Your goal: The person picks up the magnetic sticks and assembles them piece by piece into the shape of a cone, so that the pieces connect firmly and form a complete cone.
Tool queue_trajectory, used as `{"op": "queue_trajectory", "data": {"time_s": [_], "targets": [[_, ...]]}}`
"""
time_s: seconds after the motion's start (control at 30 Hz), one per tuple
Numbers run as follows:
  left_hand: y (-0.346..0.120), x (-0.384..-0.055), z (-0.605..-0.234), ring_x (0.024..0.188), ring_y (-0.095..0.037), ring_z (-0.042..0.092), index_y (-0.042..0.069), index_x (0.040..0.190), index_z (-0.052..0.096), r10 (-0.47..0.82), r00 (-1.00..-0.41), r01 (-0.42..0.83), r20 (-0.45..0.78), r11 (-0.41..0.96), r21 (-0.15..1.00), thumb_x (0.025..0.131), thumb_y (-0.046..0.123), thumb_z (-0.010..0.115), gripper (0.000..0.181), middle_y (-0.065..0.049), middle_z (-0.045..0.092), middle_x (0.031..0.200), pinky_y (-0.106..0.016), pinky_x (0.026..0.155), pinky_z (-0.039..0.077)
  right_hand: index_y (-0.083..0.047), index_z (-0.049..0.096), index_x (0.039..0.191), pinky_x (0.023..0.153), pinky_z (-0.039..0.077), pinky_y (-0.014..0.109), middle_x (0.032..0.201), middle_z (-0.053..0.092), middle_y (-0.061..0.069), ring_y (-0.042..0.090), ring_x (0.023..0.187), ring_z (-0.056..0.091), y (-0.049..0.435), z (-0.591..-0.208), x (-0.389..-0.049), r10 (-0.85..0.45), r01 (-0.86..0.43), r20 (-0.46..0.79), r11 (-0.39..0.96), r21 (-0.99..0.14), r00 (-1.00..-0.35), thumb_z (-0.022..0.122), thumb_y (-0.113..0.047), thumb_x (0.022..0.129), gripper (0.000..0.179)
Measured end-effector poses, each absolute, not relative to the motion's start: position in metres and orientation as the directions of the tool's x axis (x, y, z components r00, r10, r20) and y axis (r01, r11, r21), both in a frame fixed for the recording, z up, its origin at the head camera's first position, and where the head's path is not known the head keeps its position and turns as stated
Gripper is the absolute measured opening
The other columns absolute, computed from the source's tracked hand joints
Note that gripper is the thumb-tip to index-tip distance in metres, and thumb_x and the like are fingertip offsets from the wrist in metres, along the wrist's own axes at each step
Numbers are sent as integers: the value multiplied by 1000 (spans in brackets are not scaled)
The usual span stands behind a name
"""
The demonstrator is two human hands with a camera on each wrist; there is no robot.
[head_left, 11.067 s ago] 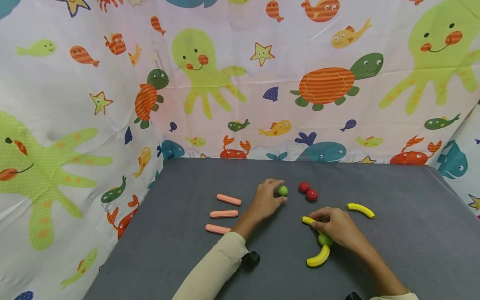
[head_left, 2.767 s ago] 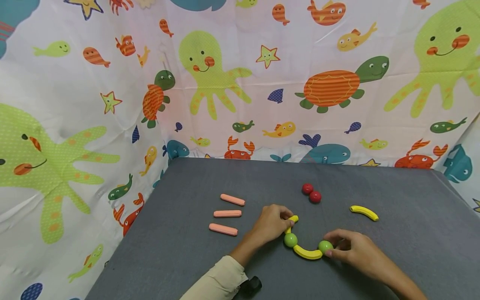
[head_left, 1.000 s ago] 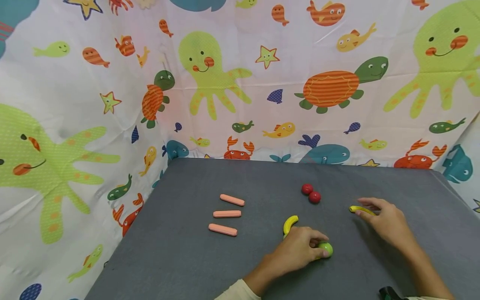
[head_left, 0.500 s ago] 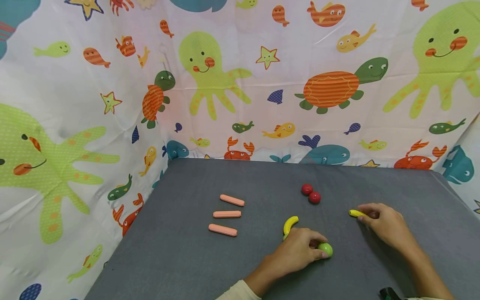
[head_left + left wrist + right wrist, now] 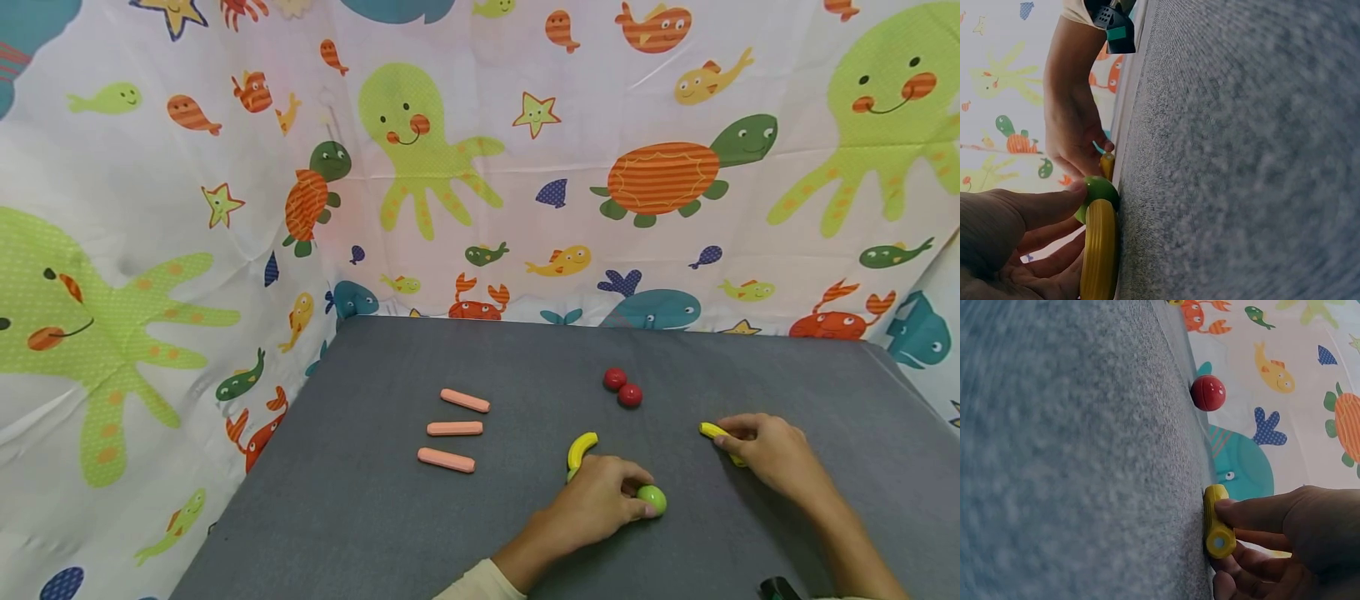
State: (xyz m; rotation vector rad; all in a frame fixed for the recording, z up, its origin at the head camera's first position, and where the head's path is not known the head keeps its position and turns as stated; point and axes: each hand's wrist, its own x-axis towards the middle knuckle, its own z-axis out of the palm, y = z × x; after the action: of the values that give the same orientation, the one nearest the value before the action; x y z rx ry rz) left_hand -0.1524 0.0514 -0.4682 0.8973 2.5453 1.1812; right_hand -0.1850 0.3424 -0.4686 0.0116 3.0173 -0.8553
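My left hand [image 5: 596,500] pinches a glossy green ball [image 5: 652,500] low at the table's middle. In the left wrist view a curved yellow stick [image 5: 1100,250] meets the green ball [image 5: 1102,186] beneath that hand. Another curved yellow stick [image 5: 581,450] pokes out beyond the hand in the head view; the second green ball it met earlier is mostly hidden. To the right, my right hand [image 5: 772,450] grips a separate curved yellow stick [image 5: 711,430] between thumb and fingers. A pale round disc shows on its end in the right wrist view, where the stick [image 5: 1215,515] lies close to the cloth.
Two red balls [image 5: 630,395] sit together behind the hands. Three straight pink sticks [image 5: 454,428] lie in a loose column at left. Grey cloth covers the table [image 5: 360,517], and a printed sea-animal curtain [image 5: 480,167] hangs behind and at the left.
Yellow sticks and green balls were joined into a chain. The left hand shifted onto the chain's right green ball; the right hand left it, took the separate yellow stick and turned it.
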Motion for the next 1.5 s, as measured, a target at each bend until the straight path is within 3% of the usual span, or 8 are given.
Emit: {"op": "queue_trajectory", "data": {"time_s": [0.23, 0.57, 0.8, 1.2, 1.5], "targets": [[52, -154, -469, 80, 15, 59, 10, 115, 81, 605, -789, 489, 111, 508, 709, 89, 17, 88, 28, 11, 76, 101, -5, 70, 47, 5, 76, 115, 65, 46, 34, 99, 76, 15, 19, 81, 60, 338, -467, -184, -2, 1, -4, 842, -539, -1000, 75, -20, 98, 29], [50, -155, -468, 78, 15, 59, 11, 114, 82, 592, -799, 469, 104, 507, 723, 90, 18, 87, 25, 12, 76, 100, -6, 69, 47, 5, 74, 117, 66, 52, 31, 101, 77, 15, 21, 87, 69, 320, -459, -179, -19, 3, -30, 799, -601, -999, 78, -20, 96, 33], [49, -157, -467, 81, 13, 61, 10, 116, 81, 587, -804, 449, 95, 494, 745, 91, 16, 86, 26, 10, 76, 103, -6, 70, 49, 1, 75, 117, 63, 49, 29, 94, 74, 5, 18, 84, 65, 307, -453, -176, -25, -2, -27, 776, -631, -999, 80, -23, 96, 32], [49, -156, -466, 82, 13, 61, 11, 115, 81, 578, -812, 429, 81, 497, 754, 91, 17, 86, 25, 11, 74, 101, -7, 70, 49, 5, 65, 132, 62, 57, 36, 101, 77, 11, 22, 79, 68, 287, -450, -169, -85, 44, -130, 645, -763, -988, 77, -22, 99, 44], [49, -156, -466, 82, 13, 62, 10, 115, 81, 586, -804, 454, 101, 494, 742, 91, 16, 86, 25, 10, 76, 104, -6, 70, 49, 5, 67, 129, 64, 60, 35, 94, 76, 8, 21, 76, 70, 279, -455, -168, -131, 35, -140, 595, -803, -981, 79, -23, 97, 45]]}}
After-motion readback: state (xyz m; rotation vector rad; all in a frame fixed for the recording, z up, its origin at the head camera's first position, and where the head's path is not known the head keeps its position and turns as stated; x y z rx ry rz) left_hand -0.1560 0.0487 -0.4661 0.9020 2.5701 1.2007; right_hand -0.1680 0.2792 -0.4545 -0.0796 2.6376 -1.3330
